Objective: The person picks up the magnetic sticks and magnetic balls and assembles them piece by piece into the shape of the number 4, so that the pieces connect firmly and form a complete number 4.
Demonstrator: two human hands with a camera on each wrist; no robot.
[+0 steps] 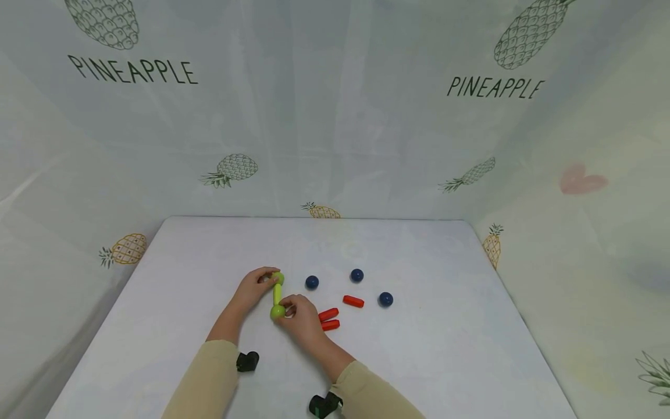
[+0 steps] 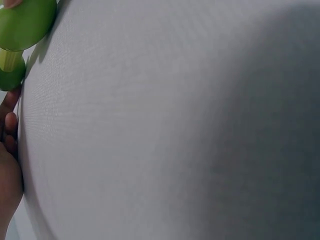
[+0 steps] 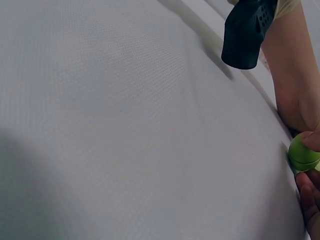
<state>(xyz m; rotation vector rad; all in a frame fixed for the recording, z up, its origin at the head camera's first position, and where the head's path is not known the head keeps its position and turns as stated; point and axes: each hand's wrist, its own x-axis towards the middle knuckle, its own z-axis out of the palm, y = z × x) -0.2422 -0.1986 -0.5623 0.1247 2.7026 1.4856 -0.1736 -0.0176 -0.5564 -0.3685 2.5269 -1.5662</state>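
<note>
Two green balls are joined by a yellow-green stick point(image 1: 277, 294), forming a dumbbell shape on the white table. My left hand point(image 1: 252, 292) pinches the far green ball point(image 1: 280, 278) between thumb and fingers. At the other end, my right hand point(image 1: 305, 325) grips the near green ball point(image 1: 277, 312). In the left wrist view, a large green ball point(image 2: 25, 25) and part of the stick point(image 2: 8, 60) show at the upper left edge. A green ball point(image 3: 301, 154) with fingers around it appears at the right edge of the right wrist view, partly cut off.
Three dark blue balls point(image 1: 312, 283) lie right of the joined piece. Red sticks lie nearby: one point(image 1: 353, 301) between the balls, and two point(image 1: 330, 314) beside my right hand, partly hidden by it. A pineapple-print cloth point(image 1: 335, 128) hangs behind the white tabletop point(image 1: 445, 349).
</note>
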